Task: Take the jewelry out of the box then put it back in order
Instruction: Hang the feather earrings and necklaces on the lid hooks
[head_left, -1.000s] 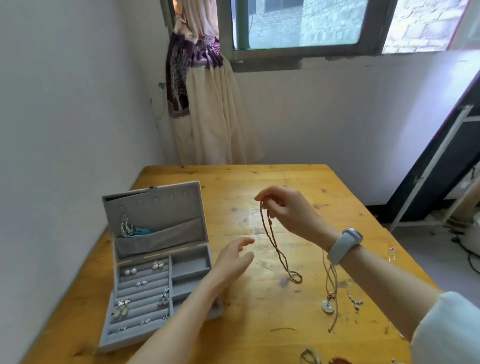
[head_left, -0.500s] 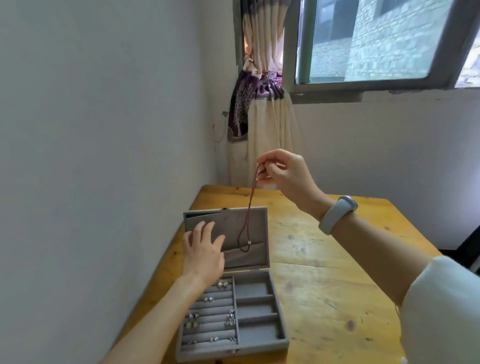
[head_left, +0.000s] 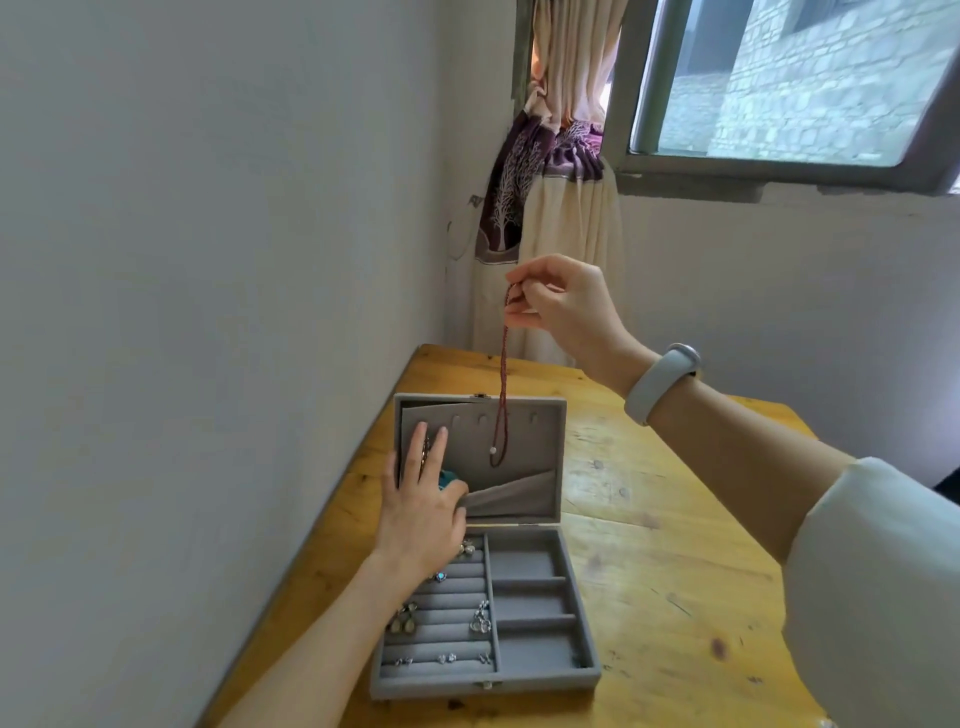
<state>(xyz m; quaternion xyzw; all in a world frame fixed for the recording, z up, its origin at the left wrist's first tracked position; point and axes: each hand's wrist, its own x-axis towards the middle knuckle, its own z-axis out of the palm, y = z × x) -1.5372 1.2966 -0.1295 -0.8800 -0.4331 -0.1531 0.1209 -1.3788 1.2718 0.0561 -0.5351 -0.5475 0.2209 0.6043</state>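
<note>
A grey velvet jewelry box (head_left: 582, 675) lies open on the wooden table, its lid (head_left: 540, 431) standing upright. My right hand (head_left: 563, 304) pinches a thin reddish-brown cord necklace (head_left: 502, 389) that hangs down in front of the lid's hooks. My left hand (head_left: 421, 499) rests flat against the lid's left side, thumb at the edge of the lid pocket (head_left: 514, 493); a teal item (head_left: 445, 478) peeks out beside it. Several earrings (head_left: 480, 621) and rings sit in the left rolls. The right compartments hold nothing.
The wooden table (head_left: 675, 571) stands against a white wall on the left. A tied curtain (head_left: 550, 208) hangs by the window behind the table's far edge. A pale wristband (head_left: 660, 382) is on my right wrist.
My right hand lifted the cord necklace off the table and carried it left, up over the box lid. My left hand moved from beside the box onto the lid and its pocket.
</note>
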